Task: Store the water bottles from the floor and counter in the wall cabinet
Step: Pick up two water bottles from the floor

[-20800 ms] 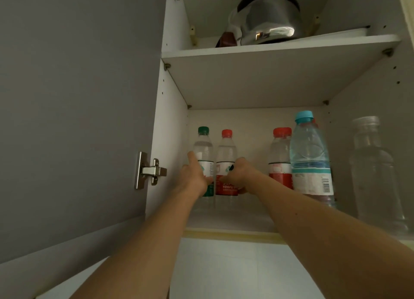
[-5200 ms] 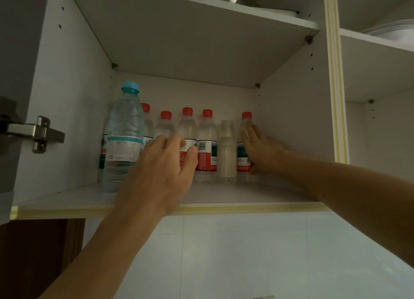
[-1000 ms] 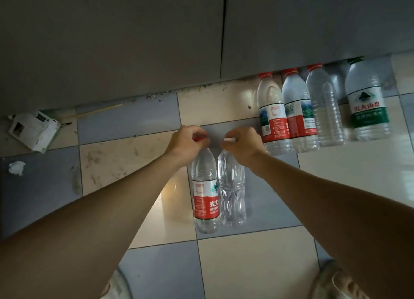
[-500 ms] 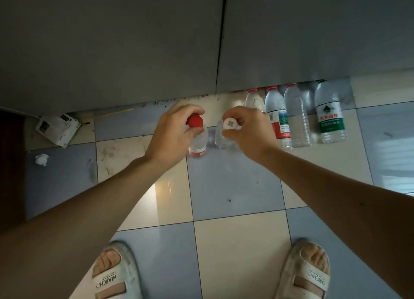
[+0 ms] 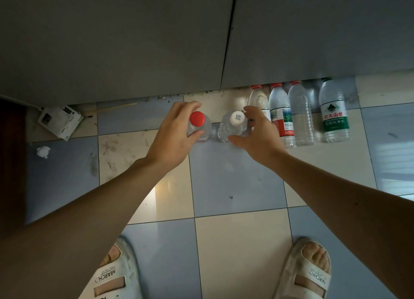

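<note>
Mid-frame: your left hand (image 5: 172, 137) grips a red-capped bottle (image 5: 198, 125); your right hand (image 5: 257, 137) grips a white-capped bottle (image 5: 233, 126). Step, as judged: carrying a floor pair; next, raise both to the wall cabinet, out of view. Upper right: four bottles (image 5: 302, 117) on the floor (image 5: 224, 242) against the base cabinet doors (image 5: 201, 41). Upper left: white box (image 5: 59, 122), crumpled paper (image 5: 43, 152).

Both bottles (image 5: 200, 125) higher off the floor, hands (image 5: 172, 133) wider apart.

floor (image 5: 235, 182): blue-cream checker tiles, glossy | cabinet doors (image 5: 134, 41): grey — dim
</note>
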`<action>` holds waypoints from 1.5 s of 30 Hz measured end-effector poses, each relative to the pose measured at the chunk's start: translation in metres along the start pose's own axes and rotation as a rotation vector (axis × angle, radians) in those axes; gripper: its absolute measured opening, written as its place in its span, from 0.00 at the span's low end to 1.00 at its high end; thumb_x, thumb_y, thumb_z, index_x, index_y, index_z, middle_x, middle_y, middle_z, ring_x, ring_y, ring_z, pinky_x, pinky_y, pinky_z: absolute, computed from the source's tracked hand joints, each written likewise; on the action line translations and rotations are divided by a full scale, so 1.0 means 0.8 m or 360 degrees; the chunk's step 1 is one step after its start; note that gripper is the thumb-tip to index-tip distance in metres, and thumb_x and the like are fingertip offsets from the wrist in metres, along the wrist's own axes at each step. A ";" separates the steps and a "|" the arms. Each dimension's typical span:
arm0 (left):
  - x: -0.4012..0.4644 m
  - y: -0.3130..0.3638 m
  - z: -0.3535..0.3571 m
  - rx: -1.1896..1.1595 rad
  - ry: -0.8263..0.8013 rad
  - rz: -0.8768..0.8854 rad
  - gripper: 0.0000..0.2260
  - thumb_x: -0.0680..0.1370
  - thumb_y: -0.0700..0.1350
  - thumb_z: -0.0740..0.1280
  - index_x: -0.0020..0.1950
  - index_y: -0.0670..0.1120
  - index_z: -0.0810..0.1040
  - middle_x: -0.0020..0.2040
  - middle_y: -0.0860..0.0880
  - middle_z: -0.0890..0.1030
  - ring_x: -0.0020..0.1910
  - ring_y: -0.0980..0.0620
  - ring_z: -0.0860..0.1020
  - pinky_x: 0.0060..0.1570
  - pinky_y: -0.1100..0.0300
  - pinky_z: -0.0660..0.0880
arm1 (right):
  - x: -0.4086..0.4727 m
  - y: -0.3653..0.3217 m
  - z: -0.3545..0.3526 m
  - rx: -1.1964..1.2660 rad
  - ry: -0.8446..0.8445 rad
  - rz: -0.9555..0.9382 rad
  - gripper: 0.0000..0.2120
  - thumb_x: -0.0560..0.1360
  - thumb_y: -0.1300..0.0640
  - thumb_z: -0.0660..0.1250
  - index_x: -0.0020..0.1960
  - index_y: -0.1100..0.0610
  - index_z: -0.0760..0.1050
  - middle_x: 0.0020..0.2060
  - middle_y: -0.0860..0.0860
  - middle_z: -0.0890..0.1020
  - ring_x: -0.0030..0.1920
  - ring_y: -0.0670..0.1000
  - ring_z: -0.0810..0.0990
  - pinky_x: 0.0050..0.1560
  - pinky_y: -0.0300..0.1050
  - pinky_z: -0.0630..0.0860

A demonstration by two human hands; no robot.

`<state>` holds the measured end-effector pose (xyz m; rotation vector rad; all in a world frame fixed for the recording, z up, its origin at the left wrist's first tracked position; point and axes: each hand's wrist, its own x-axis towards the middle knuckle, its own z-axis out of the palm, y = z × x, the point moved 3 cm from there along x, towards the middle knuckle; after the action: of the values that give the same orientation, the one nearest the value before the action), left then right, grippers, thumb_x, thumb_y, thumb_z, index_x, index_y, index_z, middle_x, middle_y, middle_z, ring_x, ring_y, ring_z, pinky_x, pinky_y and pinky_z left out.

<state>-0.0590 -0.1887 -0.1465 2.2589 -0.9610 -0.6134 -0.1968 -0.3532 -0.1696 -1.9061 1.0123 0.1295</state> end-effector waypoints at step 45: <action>-0.199 0.404 -0.406 -0.0994 0.0370 -0.0404 0.25 0.65 0.45 0.83 0.58 0.54 0.77 0.49 0.57 0.83 0.50 0.56 0.82 0.43 0.69 0.77 | -0.375 -0.393 -0.323 0.0592 0.0007 -0.0075 0.25 0.64 0.56 0.83 0.59 0.52 0.80 0.44 0.37 0.86 0.45 0.37 0.84 0.39 0.29 0.78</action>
<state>-0.1150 -0.1361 0.3321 1.8358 -0.3041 -0.6328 -0.2540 -0.3075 0.3310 -1.5888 0.9213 -0.0862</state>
